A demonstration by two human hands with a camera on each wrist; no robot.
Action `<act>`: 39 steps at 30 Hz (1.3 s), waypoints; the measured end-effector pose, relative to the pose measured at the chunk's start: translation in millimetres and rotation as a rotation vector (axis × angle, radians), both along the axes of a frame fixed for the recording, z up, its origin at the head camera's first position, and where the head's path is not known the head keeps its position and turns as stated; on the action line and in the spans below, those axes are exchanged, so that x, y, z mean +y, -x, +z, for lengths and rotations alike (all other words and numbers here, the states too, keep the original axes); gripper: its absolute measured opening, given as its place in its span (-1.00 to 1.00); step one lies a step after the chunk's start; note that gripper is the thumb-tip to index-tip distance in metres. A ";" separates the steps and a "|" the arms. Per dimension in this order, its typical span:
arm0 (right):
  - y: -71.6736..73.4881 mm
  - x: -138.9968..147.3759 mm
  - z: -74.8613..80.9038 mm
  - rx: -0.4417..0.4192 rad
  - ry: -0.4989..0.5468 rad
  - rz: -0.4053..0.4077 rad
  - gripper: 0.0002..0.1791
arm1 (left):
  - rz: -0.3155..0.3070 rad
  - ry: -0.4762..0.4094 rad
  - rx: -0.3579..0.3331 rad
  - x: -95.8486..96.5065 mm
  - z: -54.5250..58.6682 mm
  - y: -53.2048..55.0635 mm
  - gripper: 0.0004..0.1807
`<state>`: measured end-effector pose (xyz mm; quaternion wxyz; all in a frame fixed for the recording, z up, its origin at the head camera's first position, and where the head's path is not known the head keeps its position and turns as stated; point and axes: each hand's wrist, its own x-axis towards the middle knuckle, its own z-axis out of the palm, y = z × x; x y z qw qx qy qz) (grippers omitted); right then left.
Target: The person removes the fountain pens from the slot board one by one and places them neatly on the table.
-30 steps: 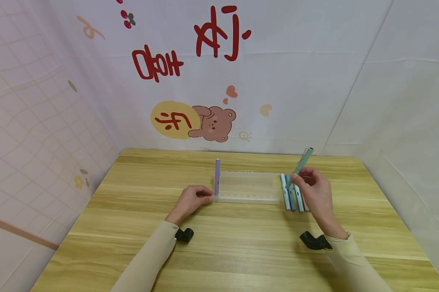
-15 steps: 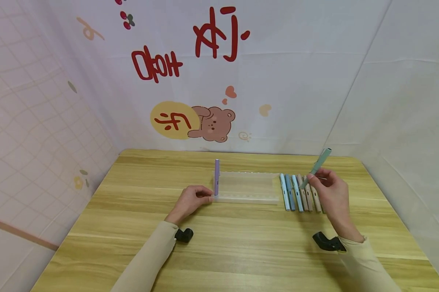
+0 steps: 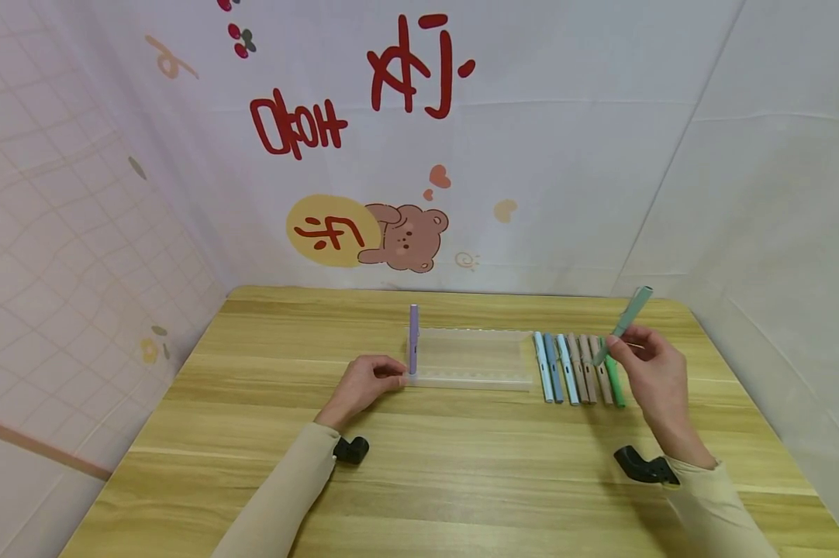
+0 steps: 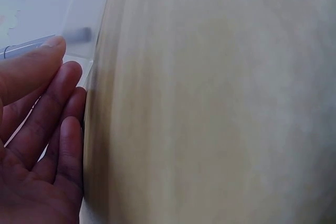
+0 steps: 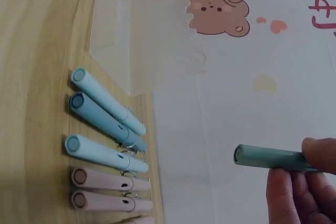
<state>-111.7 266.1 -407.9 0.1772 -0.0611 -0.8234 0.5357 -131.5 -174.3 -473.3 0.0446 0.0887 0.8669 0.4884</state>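
My right hand (image 3: pixel 655 372) pinches a sage-green pen (image 5: pixel 265 156) between thumb and fingers. The pen is raised and tilted, its upper end leaning right, over the right end of a row of pens. At the left end of a clear plastic pen rack (image 3: pixel 475 382), my left hand (image 3: pixel 369 385) holds the corner between thumb and fingertips. A purple pen (image 3: pixel 414 341) stands upright in the rack near those fingers. Right of the rack lie several pens side by side, among them a pale blue pen (image 5: pixel 107 98), a darker blue pen (image 5: pixel 102 116) and a green pen (image 3: pixel 616 384).
The rack and pens are on a wood-grain table (image 3: pixel 461 473). A white printed cloth (image 3: pixel 566 155) hangs behind the table's far edge and along both sides. A black wrist mount (image 3: pixel 646 467) sits at the right sleeve, another black mount (image 3: pixel 353 449) at the left.
My right hand has moved rightward with the sage-green pen along the row, uncovering the brownish pens and the green pen at the end. My left hand stays at the rack's corner.
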 end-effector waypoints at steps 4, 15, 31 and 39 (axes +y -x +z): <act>-0.4 6.6 -1.5 -0.005 0.001 0.000 -0.59 | 0.001 0.007 0.000 -0.2 -0.6 0.4 -0.88; -1.5 23.9 -5.1 -0.019 0.004 0.008 -0.62 | 0.001 0.005 0.004 0.3 -2.0 1.3 -0.87; 0.9 46.0 -16.0 -0.051 -0.042 0.031 -0.50 | 0.003 -0.010 -0.011 -0.2 -2.2 2.0 -0.87; -0.5 55.0 -19.3 -0.125 -0.099 0.061 -0.37 | 0.005 -0.001 -0.005 -0.2 -2.5 1.5 -0.87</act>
